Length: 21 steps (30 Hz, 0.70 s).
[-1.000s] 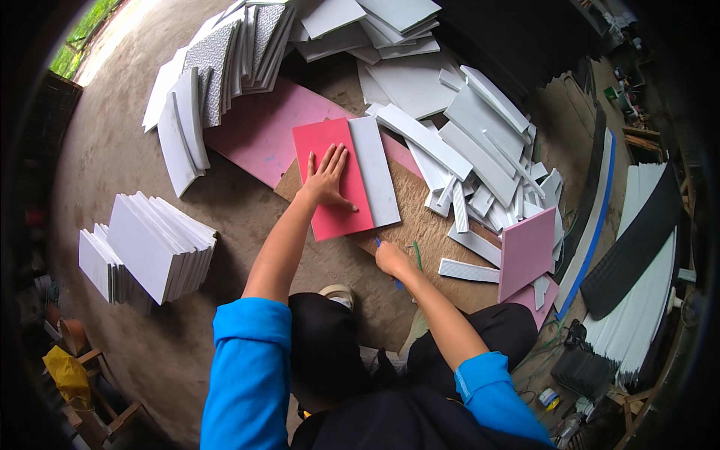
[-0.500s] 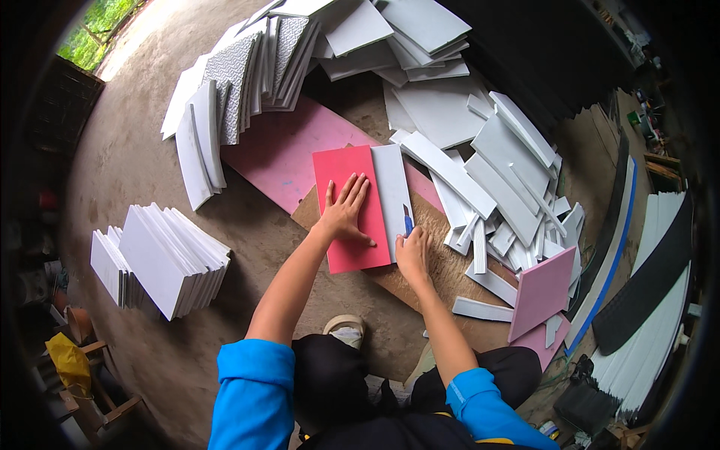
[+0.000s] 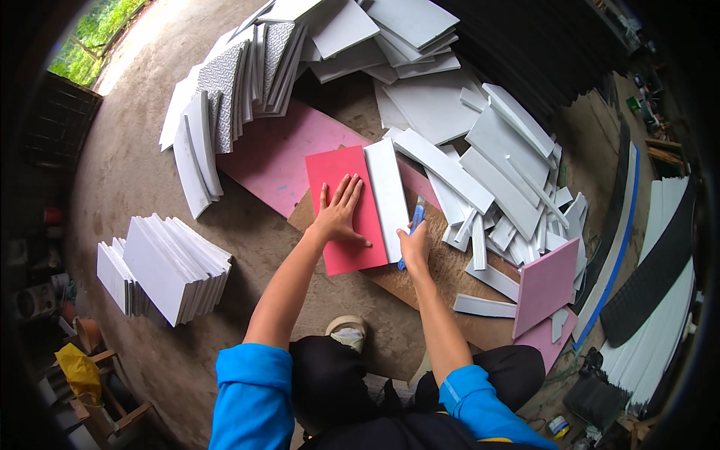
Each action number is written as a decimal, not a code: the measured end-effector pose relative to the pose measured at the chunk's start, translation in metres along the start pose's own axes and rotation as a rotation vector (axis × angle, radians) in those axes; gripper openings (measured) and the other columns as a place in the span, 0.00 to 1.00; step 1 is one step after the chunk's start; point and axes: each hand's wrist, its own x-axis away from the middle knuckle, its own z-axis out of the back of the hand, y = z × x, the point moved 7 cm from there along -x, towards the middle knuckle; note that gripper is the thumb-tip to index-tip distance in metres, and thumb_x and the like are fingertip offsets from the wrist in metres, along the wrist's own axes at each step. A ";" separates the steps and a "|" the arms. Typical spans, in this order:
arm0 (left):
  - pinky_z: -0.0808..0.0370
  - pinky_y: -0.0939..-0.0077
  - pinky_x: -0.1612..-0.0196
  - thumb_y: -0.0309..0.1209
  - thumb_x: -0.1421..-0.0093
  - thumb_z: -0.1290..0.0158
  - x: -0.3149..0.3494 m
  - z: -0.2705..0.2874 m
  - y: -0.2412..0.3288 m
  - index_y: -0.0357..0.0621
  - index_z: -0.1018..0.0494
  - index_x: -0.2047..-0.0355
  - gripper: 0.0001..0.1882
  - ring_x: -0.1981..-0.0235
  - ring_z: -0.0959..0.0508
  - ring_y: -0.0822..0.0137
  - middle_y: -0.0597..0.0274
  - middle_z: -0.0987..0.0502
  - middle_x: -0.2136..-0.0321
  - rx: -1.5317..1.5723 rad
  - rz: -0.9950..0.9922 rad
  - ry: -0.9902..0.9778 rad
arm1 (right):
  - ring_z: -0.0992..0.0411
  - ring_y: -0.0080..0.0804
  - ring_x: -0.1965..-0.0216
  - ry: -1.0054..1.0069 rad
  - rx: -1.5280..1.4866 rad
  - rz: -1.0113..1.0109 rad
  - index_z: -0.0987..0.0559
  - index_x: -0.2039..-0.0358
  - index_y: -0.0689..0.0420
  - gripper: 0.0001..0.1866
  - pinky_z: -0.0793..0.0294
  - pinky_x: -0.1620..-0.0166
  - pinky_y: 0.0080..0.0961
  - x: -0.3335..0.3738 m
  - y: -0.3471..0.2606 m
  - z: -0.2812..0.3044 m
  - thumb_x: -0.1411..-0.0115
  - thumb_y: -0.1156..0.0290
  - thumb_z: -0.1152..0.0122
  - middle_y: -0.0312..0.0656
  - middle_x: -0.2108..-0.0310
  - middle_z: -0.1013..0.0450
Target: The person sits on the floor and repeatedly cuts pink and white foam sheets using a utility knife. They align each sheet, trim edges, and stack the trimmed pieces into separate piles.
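Note:
My left hand [image 3: 341,214] lies with spread fingers on a red rectangular sheet [image 3: 335,169], pressing it flat. Under the sheet, a white foam board [image 3: 386,195] sticks out along its right side. A blue utility knife [image 3: 417,217] is gripped in my right hand [image 3: 414,244], its blade pointing away from me, just right of the white board's edge. Beneath these lies a brown board [image 3: 442,281], which rests partly over a long pink board [image 3: 281,154].
Stacked white boards [image 3: 176,262] stand on the floor at left. More white sheets [image 3: 337,30] lean in a curved row at the far side. White offcuts [image 3: 510,180] pile up at right, beside a pink panel [image 3: 546,285]. Long bent strips [image 3: 652,300] lie farther right.
The knife has turned in my right hand and shifted slightly right, off the white board, with more of it showing. My left hand stays on the red sheet.

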 end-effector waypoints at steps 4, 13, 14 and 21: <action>0.73 0.41 0.39 0.67 0.80 0.38 0.002 0.000 -0.002 0.43 0.64 0.36 0.76 0.33 0.66 0.63 0.59 0.62 0.34 0.004 0.007 0.010 | 0.28 0.49 0.62 -0.047 -0.003 0.019 0.32 0.66 0.62 0.18 0.31 0.58 0.40 0.021 -0.028 -0.002 0.55 0.73 0.33 0.52 0.65 0.29; 0.74 0.42 0.39 0.68 0.80 0.39 0.002 0.000 0.001 0.43 0.64 0.36 0.76 0.33 0.66 0.63 0.60 0.62 0.34 0.002 -0.001 0.037 | 0.27 0.49 0.64 0.014 0.018 0.070 0.33 0.67 0.62 0.17 0.31 0.60 0.38 0.015 -0.013 0.017 0.54 0.75 0.35 0.52 0.68 0.28; 0.74 0.42 0.39 0.68 0.80 0.39 0.001 0.000 0.001 0.43 0.64 0.36 0.76 0.33 0.66 0.63 0.60 0.62 0.34 0.002 0.000 0.020 | 0.27 0.49 0.64 0.009 0.038 0.104 0.33 0.67 0.62 0.17 0.31 0.61 0.38 0.012 -0.013 0.021 0.54 0.75 0.35 0.52 0.68 0.28; 0.74 0.42 0.39 0.67 0.77 0.39 0.004 0.003 -0.001 0.42 0.62 0.36 0.74 0.33 0.66 0.62 0.60 0.61 0.34 0.000 -0.025 0.058 | 0.37 0.47 0.54 0.306 0.451 0.329 0.34 0.64 0.63 0.16 0.37 0.53 0.44 -0.024 -0.035 0.091 0.48 0.70 0.40 0.53 0.61 0.34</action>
